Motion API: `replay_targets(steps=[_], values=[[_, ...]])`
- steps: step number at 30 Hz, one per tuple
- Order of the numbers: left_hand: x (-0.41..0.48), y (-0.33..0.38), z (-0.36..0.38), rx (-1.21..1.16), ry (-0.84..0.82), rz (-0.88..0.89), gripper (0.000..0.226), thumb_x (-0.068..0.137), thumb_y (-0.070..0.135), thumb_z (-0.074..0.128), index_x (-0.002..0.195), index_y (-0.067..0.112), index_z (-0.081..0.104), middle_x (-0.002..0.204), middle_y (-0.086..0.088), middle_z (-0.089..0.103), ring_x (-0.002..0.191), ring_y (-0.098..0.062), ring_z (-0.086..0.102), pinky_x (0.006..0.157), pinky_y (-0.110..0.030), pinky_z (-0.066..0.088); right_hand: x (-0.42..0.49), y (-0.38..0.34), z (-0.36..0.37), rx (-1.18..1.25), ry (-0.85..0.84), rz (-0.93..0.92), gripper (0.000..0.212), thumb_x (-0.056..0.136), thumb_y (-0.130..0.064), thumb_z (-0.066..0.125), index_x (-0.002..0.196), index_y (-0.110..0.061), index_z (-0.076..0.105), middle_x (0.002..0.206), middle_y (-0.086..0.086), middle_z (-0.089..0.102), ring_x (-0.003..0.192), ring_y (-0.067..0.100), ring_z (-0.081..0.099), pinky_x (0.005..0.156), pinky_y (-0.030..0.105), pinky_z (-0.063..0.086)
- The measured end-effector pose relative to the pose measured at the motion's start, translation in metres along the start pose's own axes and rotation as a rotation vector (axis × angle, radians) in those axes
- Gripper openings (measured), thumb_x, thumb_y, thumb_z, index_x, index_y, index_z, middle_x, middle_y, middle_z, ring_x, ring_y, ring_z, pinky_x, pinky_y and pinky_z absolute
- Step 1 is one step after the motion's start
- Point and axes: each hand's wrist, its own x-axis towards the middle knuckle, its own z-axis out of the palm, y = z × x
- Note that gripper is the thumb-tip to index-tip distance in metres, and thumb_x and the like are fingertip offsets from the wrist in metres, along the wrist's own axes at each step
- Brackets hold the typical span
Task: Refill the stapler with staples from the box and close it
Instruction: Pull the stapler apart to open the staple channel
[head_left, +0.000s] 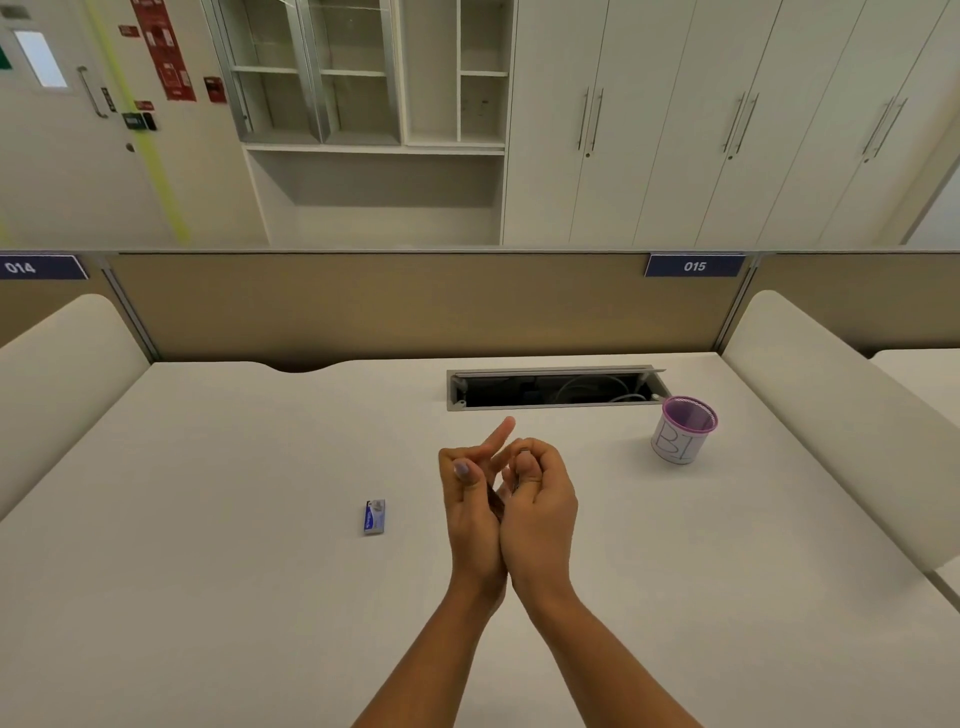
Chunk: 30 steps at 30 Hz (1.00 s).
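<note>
- My left hand and right hand are pressed together, heels touching, above the table.
- The stapler shows only as a thin dark sliver between the two palms; the hands hide the rest of it.
- Right fingers are curled in tight, with the thumb pressed down on a small dark piece at the tips, which looks like the stapler's far end.
- On the left hand the forefinger points straight out beyond the right knuckles and the thumb is bent inward. I cannot tell whether this hand actually grips the stapler.
- The staple box lies flat on the table, well apart from my left fingers on their outer side, with nothing touching it.
- A purple mesh cup stands beyond my right fingers, out to their outer side.
- An open cable hatch sits in the table just past the fingertips.
</note>
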Motion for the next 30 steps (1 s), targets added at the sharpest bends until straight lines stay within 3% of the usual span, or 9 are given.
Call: replay_targets(steps=[4,6,9,14,17,20,25,28,30], values=[[0.003,0.009,-0.002,0.042,-0.011,0.096,0.046,0.091,0.052,0.030,0.108,0.016,0.054,0.134,0.000,0.060,0.124,-0.025,0.054,0.101,-0.046,0.044,0.004,-0.003,0.001,0.068,0.026,0.014,0.018,0.102,-0.018,0.044,0.099,-0.022,0.061,0.089,-0.007,0.066,0.079,0.002,0.064,0.068,0.012,0.054],[0.006,0.014,-0.005,0.009,0.019,0.124,0.040,0.092,0.050,0.027,0.100,0.022,0.055,0.132,0.003,0.061,0.125,-0.022,0.054,0.100,-0.047,0.043,0.008,-0.005,0.001,0.134,0.069,0.072,0.016,0.102,-0.022,0.044,0.101,-0.026,0.060,0.094,-0.008,0.066,0.087,0.005,0.066,0.069,0.012,0.054],[0.009,0.015,-0.012,-0.072,0.110,0.093,0.041,0.088,0.052,0.029,0.098,0.023,0.056,0.129,0.002,0.063,0.121,-0.022,0.057,0.101,-0.050,0.042,0.016,-0.006,-0.005,0.270,0.130,0.228,0.018,0.101,-0.022,0.045,0.096,-0.028,0.061,0.095,-0.003,0.068,0.089,0.011,0.070,0.070,0.015,0.055],[0.005,0.004,-0.028,-0.065,0.150,-0.007,0.039,0.088,0.051,0.033,0.096,0.023,0.059,0.128,0.002,0.064,0.122,-0.022,0.057,0.100,-0.048,0.040,0.029,-0.001,-0.019,0.589,0.147,0.500,0.019,0.102,-0.013,0.043,0.097,-0.013,0.062,0.094,0.007,0.065,0.090,0.019,0.070,0.072,0.029,0.059],[0.003,0.000,-0.042,0.004,0.153,-0.109,0.031,0.095,0.039,0.039,0.098,0.019,0.062,0.120,-0.001,0.069,0.115,-0.023,0.062,0.099,-0.046,0.044,0.038,0.002,-0.026,0.630,0.173,0.510,0.021,0.103,-0.011,0.041,0.095,-0.011,0.060,0.092,0.006,0.061,0.090,0.020,0.070,0.085,0.039,0.056],[0.005,0.002,-0.055,0.095,0.147,-0.215,0.018,0.098,0.019,0.045,0.107,0.013,0.060,0.109,-0.006,0.073,0.102,-0.027,0.068,0.083,-0.039,0.058,0.047,0.002,-0.034,0.616,0.170,0.496,0.022,0.104,-0.010,0.038,0.097,-0.009,0.059,0.094,0.007,0.060,0.091,0.020,0.069,0.091,0.041,0.054],[0.016,0.019,-0.059,0.418,-0.088,-0.505,0.025,0.089,0.015,0.060,0.114,0.016,0.063,0.094,-0.009,0.076,0.081,-0.029,0.073,0.075,-0.036,0.060,0.052,0.004,-0.043,0.510,0.023,0.493,0.024,0.104,-0.010,0.036,0.100,-0.008,0.060,0.101,0.011,0.062,0.100,0.025,0.069,0.088,0.037,0.053],[0.016,0.024,-0.054,0.682,-0.343,-0.620,0.025,0.097,0.032,0.046,0.113,0.021,0.062,0.094,-0.003,0.077,0.079,-0.025,0.073,0.072,-0.035,0.060,0.049,0.007,-0.043,0.415,-0.076,0.481,0.028,0.105,-0.010,0.035,0.099,-0.009,0.062,0.101,0.013,0.068,0.094,0.019,0.071,0.082,0.030,0.056],[0.013,0.022,-0.047,0.708,-0.420,-0.685,0.037,0.097,0.047,0.038,0.113,0.021,0.059,0.094,0.000,0.077,0.080,-0.025,0.074,0.067,-0.030,0.059,0.044,0.011,-0.040,0.335,-0.147,0.469,0.028,0.104,-0.011,0.037,0.099,-0.010,0.065,0.098,0.010,0.071,0.094,0.018,0.072,0.082,0.030,0.059]])
